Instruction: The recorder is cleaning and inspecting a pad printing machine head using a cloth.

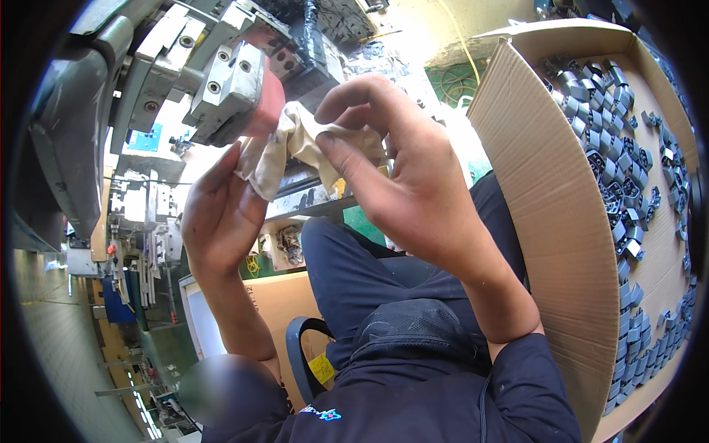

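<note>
A crumpled cream cloth (284, 148) stretches between my two hands, just below a pinkish-red pad (267, 103) on the machine. The cloth's upper edge meets the pad's lower end. My left hand (221, 214) grips the left side of the cloth, its fingers pointing up toward the pad and partly hidden by the fabric. On the other side, my right hand (406, 170) is closed on the cloth, with the thumb in front and the fingers curled above. The pad is fixed to a grey metal block (221, 92) with round bolts.
A large cardboard box (546, 229) stands close at my right, holding many grey plastic parts (617, 148). More machine arms and metal fittings (151, 199) fill the left side. A chair armrest (301, 354) and a lower cardboard box (284, 295) are beside my legs.
</note>
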Demonstrator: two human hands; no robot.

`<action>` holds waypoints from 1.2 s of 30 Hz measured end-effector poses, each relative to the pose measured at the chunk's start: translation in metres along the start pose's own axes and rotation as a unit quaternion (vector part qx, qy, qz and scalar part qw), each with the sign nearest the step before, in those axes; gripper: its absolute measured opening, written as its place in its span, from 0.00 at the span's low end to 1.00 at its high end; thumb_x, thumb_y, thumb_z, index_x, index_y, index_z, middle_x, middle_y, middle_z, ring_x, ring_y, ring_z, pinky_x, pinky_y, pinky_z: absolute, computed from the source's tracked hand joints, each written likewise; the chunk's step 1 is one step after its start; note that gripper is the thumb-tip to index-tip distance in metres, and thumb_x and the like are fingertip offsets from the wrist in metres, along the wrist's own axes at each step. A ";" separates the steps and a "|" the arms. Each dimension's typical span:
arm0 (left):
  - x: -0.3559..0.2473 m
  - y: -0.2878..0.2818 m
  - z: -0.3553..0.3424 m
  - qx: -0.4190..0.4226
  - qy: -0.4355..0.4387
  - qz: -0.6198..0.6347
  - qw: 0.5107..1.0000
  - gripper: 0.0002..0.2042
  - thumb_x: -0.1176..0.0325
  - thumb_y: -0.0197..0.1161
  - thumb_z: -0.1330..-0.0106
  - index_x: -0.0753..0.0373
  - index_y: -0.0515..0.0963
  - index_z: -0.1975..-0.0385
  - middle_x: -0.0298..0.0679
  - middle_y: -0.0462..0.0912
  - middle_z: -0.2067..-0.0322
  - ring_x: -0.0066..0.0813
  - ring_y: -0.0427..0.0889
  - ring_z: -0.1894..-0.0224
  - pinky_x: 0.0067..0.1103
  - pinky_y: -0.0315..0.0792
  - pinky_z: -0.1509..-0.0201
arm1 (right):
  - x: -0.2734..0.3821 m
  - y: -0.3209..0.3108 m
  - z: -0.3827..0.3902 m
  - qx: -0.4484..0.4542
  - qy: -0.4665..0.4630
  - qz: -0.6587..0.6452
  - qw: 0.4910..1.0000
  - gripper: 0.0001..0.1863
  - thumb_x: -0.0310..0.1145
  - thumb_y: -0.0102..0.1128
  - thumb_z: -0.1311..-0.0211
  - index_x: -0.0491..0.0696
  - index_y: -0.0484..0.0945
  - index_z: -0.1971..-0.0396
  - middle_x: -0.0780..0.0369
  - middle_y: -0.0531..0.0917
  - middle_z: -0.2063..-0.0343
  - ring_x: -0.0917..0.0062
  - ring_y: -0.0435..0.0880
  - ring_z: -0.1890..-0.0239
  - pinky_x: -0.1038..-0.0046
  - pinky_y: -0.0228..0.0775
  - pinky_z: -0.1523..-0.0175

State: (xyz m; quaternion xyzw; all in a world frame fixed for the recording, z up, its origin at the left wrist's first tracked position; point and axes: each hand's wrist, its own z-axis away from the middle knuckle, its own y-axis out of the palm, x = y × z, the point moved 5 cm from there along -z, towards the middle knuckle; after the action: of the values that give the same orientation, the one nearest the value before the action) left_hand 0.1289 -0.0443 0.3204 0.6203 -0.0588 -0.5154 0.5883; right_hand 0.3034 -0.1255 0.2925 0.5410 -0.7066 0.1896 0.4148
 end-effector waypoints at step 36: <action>0.010 -0.004 0.024 0.080 -0.042 0.098 0.991 0.24 0.63 0.40 0.27 0.74 0.54 0.38 0.59 0.62 0.40 0.47 0.64 0.37 0.38 0.63 0.35 | 0.013 0.009 0.026 0.023 0.034 0.011 0.999 0.10 0.21 0.59 0.42 0.44 0.73 0.61 0.66 0.78 0.71 0.88 0.75 0.69 0.84 0.67 0.65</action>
State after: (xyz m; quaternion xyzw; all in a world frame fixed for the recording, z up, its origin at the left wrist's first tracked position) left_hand 0.1141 -0.0659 0.3174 0.6340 -0.1851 -0.4746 0.5819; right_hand 0.2841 -0.1489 0.2895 0.5355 -0.6934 0.2290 0.4242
